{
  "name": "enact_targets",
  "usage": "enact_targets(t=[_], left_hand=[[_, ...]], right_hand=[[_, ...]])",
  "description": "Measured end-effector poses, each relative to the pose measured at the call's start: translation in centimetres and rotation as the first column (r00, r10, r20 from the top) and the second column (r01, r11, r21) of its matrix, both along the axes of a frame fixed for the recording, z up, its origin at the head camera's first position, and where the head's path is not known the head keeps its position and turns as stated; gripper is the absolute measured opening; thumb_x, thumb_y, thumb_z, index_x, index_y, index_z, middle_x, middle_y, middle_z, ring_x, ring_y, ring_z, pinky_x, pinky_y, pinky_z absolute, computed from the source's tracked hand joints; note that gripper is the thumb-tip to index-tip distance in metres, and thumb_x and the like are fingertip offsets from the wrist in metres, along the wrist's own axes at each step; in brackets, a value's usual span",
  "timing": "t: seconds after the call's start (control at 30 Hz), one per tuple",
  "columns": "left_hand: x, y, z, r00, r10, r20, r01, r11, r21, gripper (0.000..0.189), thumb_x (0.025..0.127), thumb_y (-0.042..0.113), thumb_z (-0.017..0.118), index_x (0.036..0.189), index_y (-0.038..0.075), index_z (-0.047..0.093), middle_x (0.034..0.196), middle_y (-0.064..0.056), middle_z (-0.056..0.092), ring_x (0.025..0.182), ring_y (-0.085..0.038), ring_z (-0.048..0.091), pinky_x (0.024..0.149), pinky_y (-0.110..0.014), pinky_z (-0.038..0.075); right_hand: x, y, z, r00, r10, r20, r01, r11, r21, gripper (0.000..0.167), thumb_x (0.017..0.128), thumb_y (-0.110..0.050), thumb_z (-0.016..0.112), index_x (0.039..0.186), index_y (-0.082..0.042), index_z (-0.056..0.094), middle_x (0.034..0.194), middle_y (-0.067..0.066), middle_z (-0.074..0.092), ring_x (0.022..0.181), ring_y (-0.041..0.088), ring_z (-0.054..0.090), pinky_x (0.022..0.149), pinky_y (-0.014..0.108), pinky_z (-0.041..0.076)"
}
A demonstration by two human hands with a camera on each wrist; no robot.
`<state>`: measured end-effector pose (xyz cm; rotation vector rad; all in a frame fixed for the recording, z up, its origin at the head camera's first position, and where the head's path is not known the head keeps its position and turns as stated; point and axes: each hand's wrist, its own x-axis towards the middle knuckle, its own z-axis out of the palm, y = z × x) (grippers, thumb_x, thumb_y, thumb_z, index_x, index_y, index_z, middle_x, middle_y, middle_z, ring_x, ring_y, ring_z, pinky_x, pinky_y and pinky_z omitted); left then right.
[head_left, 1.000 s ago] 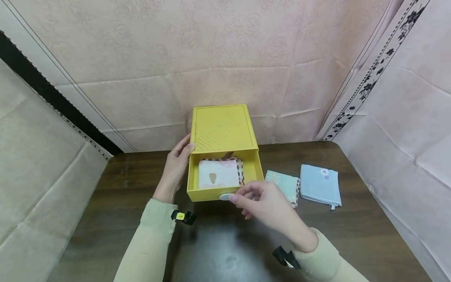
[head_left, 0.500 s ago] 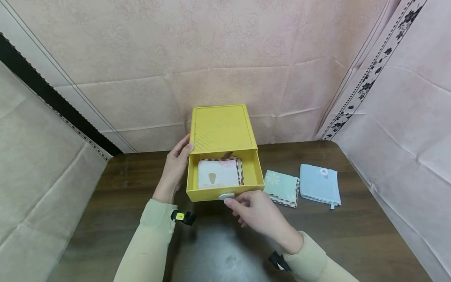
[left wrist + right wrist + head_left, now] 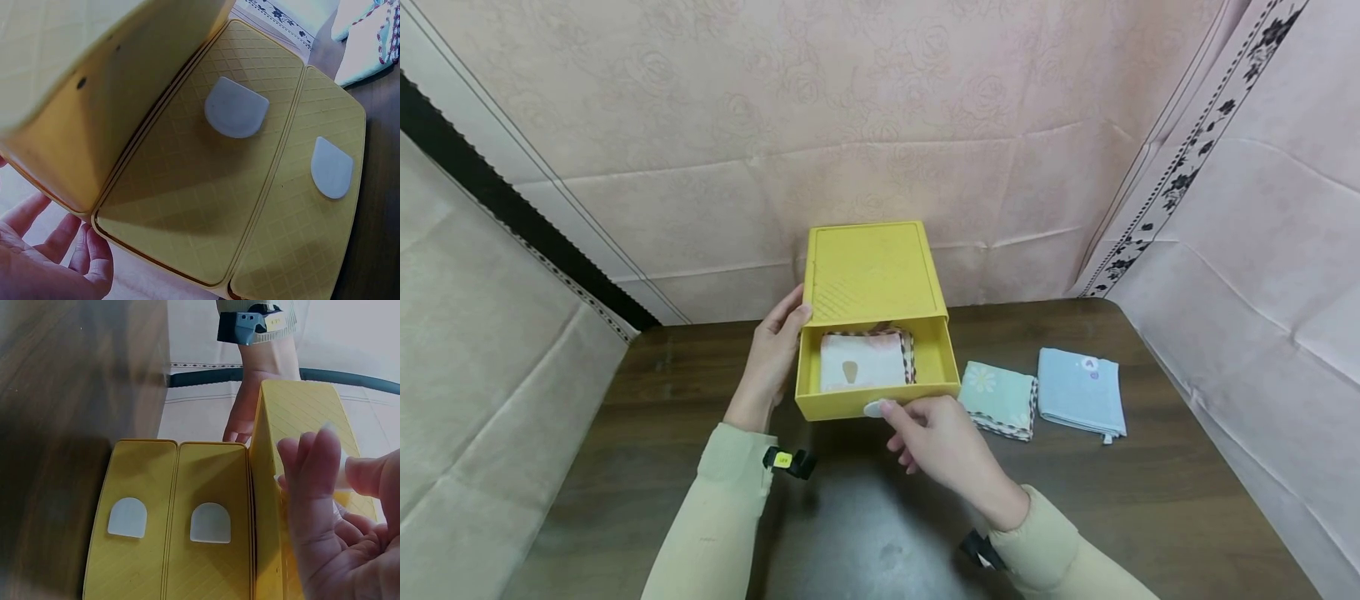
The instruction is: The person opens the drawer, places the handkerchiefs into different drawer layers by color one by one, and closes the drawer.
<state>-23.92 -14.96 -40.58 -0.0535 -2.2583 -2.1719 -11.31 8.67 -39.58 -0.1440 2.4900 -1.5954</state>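
A yellow drawer unit (image 3: 874,271) stands against the back of the table, its top drawer (image 3: 831,406) pulled part way out. Inside lies a folded white cloth (image 3: 868,362) with a checked edge. At the unit's left side, my left hand (image 3: 773,346) presses with fairly straight fingers, thumb at the front corner. My right hand (image 3: 943,437) pinches the white drawer handle (image 3: 873,408) between thumb and fingers. Below the pulled drawer, two shut drawers show white handles, an upper handle (image 3: 236,107) and a lower handle (image 3: 332,167) in the left wrist view.
Right of the drawer lie a folded green cloth (image 3: 998,398) with a checked edge and a folded light blue cloth (image 3: 1081,396). The dark wooden table (image 3: 850,517) extends toward me. Patterned pale sheeting (image 3: 880,108) hangs behind and at both sides.
The top drawer has slid slightly inward with the white cloth in it. My right hand has moved a little left and away from me with its handle. The left hand stays put.
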Motion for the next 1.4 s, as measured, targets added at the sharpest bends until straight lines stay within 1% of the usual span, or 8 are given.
enact_targets(t=[0.43,0.63,0.87,1.0,1.1,1.2,1.3,1.4], left_hand=[[-0.2,-0.1,-0.2,1.000,-0.019,-0.009,0.020,0.999,0.048,0.054,0.093,0.051,0.058,0.144,0.036,0.045,0.149,0.007,0.040,0.134,-0.013,0.036,0.108,-0.042,0.033],[-0.2,0.0,-0.2,1.000,-0.025,-0.010,0.026,0.997,0.069,0.053,0.093,0.051,0.059,0.142,0.037,0.047,0.147,0.008,0.041,0.132,-0.013,0.040,0.106,-0.042,0.035],[-0.2,0.1,-0.2,1.000,-0.027,-0.005,0.027,0.997,0.078,0.052,0.094,0.048,0.059,0.143,0.036,0.046,0.147,0.007,0.042,0.131,-0.014,0.041,0.108,-0.042,0.032],[-0.2,0.0,-0.2,1.000,-0.025,-0.003,0.025,0.998,0.064,0.052,0.094,0.049,0.058,0.143,0.037,0.045,0.147,0.008,0.041,0.131,-0.014,0.040,0.108,-0.045,0.032],[-0.2,-0.1,-0.2,1.000,-0.020,0.000,0.020,0.998,0.055,0.052,0.094,0.049,0.058,0.143,0.037,0.045,0.147,0.009,0.041,0.131,-0.014,0.040,0.107,-0.047,0.032],[-0.2,-0.1,-0.2,1.000,-0.020,0.002,0.020,0.998,0.063,0.052,0.093,0.050,0.059,0.142,0.038,0.046,0.146,0.009,0.042,0.131,-0.013,0.041,0.106,-0.046,0.032],[-0.3,0.0,-0.1,1.000,-0.031,-0.003,0.031,0.997,0.072,0.052,0.093,0.050,0.059,0.142,0.037,0.046,0.146,0.009,0.042,0.131,-0.014,0.042,0.107,-0.045,0.032],[-0.4,0.0,0.1,0.999,-0.032,-0.007,0.033,0.997,0.072,0.053,0.093,0.050,0.059,0.143,0.037,0.046,0.147,0.008,0.042,0.131,-0.014,0.042,0.107,-0.045,0.032]], right_hand=[[-2.7,-0.2,-0.1,0.999,-0.043,-0.008,0.043,0.999,-0.028,0.050,0.089,-0.058,0.060,0.083,-0.010,0.073,0.066,0.004,0.067,0.054,0.023,0.063,0.051,0.036,0.055],[-4.2,-0.3,0.1,0.997,-0.067,-0.022,0.067,0.997,-0.039,0.052,0.089,-0.057,0.060,0.075,-0.008,0.070,0.067,0.008,0.067,0.054,0.024,0.064,0.053,0.040,0.055],[-5.8,-0.5,0.3,0.997,-0.082,0.005,0.082,0.994,-0.072,0.046,0.091,-0.053,0.062,0.079,-0.009,0.072,0.069,0.014,0.068,0.054,0.026,0.063,0.054,0.043,0.056],[-6.9,-0.7,0.3,0.995,-0.086,0.056,0.093,0.985,-0.145,0.051,0.091,-0.051,0.063,0.084,-0.002,0.073,0.071,0.019,0.068,0.055,0.025,0.062,0.051,0.038,0.055],[-7.8,-0.8,0.3,0.989,-0.080,0.127,0.109,0.965,-0.237,0.052,0.090,-0.049,0.065,0.094,0.003,0.073,0.074,0.020,0.068,0.056,0.022,0.061,0.051,0.034,0.054],[-8.4,-0.9,0.5,0.979,-0.073,0.190,0.130,0.942,-0.310,0.049,0.090,-0.045,0.066,0.101,0.002,0.072,0.079,0.021,0.068,0.057,0.020,0.060,0.056,0.033,0.054],[-8.6,-0.8,0.9,0.972,-0.072,0.222,0.146,0.930,-0.338,0.045,0.091,-0.042,0.066,0.103,0.001,0.072,0.084,0.023,0.069,0.059,0.018,0.059,0.059,0.034,0.054],[-8.6,-0.8,1.2,0.971,-0.073,0.227,0.150,0.928,-0.342,0.044,0.092,-0.040,0.066,0.103,0.002,0.071,0.083,0.021,0.069,0.060,0.018,0.058,0.058,0.032,0.053]])
